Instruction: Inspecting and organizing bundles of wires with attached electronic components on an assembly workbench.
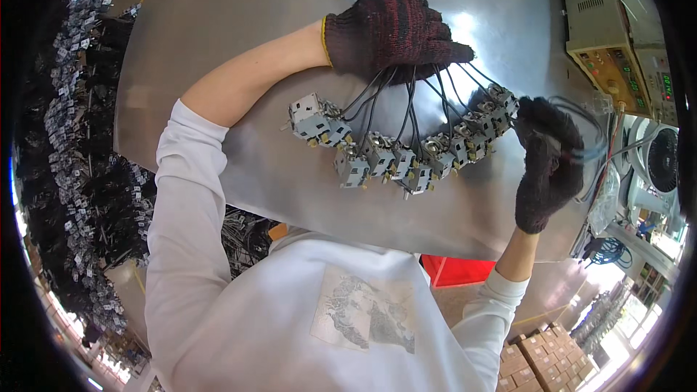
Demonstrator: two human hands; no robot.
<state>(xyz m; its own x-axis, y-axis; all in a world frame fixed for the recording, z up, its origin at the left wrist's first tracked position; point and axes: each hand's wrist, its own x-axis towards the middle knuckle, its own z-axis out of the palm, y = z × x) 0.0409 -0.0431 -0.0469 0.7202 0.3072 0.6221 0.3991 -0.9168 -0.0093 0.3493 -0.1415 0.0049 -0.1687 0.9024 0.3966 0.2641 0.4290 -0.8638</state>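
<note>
Shiny grey metal tabletop (pixel 290 196) is lying under both hands. Left hand (pixel 392 33) in a dark knit glove is squeezing bendy black wires (pixel 406 98). Below it, small grey metal switches (pixel 396 152) are dangling, probably light. Right hand (pixel 544 160) is closing around the end switch; gripping the hard bodies seems safest.

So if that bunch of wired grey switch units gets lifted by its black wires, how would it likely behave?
Probably floppy: the thin black wires curve loosely from the left hand. The switch units would likely dangle and knock together, since they fan out separately on the metal table. The wires may tangle.
</note>
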